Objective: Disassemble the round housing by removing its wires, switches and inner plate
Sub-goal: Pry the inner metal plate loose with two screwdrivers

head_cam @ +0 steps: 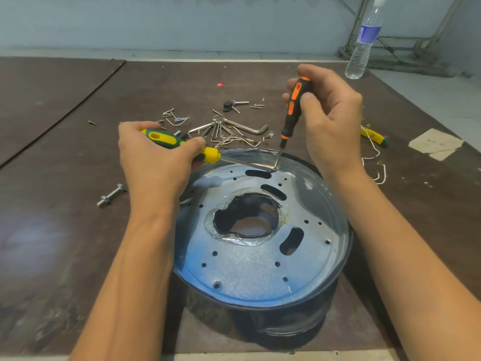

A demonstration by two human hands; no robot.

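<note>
A dark round housing stands at the near middle of the brown table. Inside it lies a shiny perforated inner plate with a ragged hole in its centre. My left hand grips a green and yellow screwdriver, whose shaft runs right to the plate's far edge. My right hand holds a black and orange screwdriver nearly upright, tip down at the same spot on the plate's far rim. Both tips meet there.
Loose screws, hex keys and wire bits lie in a heap just behind the housing. A bolt rests at the left. White wires and a yellow tool lie at the right. A water bottle stands at the far right.
</note>
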